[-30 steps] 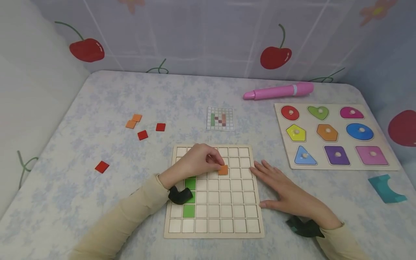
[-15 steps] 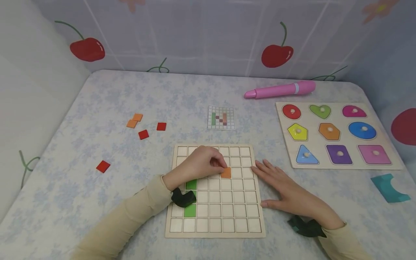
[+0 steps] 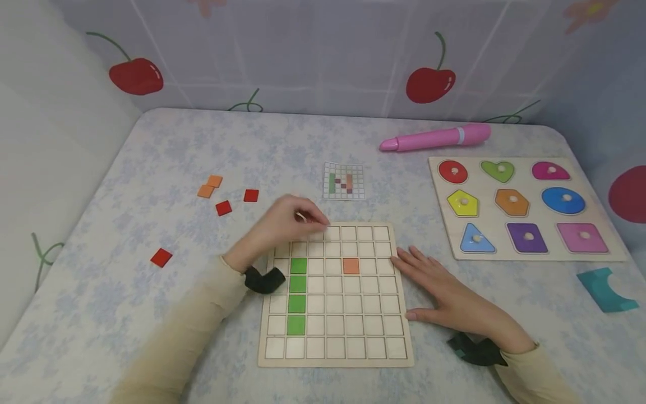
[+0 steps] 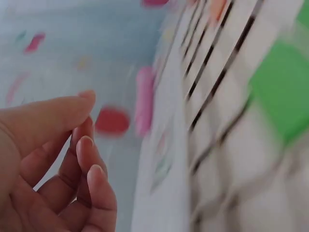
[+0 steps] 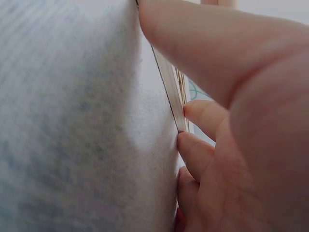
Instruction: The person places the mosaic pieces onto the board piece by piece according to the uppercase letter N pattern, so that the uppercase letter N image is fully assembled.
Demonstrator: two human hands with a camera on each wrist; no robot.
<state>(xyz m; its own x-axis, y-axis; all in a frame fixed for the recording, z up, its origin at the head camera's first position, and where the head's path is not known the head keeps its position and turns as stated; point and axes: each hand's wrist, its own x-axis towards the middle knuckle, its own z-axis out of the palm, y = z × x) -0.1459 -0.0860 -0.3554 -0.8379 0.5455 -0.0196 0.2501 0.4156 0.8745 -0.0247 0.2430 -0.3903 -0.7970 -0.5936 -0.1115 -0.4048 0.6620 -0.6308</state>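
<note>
My left hand (image 3: 289,217) hovers over the far left edge of the wooden grid board (image 3: 335,359). Its fingers are loosely bent, thumb near the index finger, and the left wrist view shows nothing held between them. An orange square tile (image 3: 351,266) lies in a board cell. Several green square tiles (image 3: 296,303) fill a column toward the board's left side. My right hand (image 3: 444,292) rests spread at the board's right edge, with thumb and fingertips touching the rim, as the right wrist view also shows.
Two orange tiles (image 3: 205,192) and several red tiles (image 3: 161,257) lie left of the board. A small pattern card (image 3: 328,193) sits beyond it. A pink pen-like stick (image 3: 429,139), a knobbed shape puzzle (image 3: 446,224) and a teal curved piece (image 3: 605,292) are on the right.
The left hand has let go of the orange tile, which now lies in a cell. It has moved away to the upper left, uncovering the green tiles. The right hand stays at the edge.
</note>
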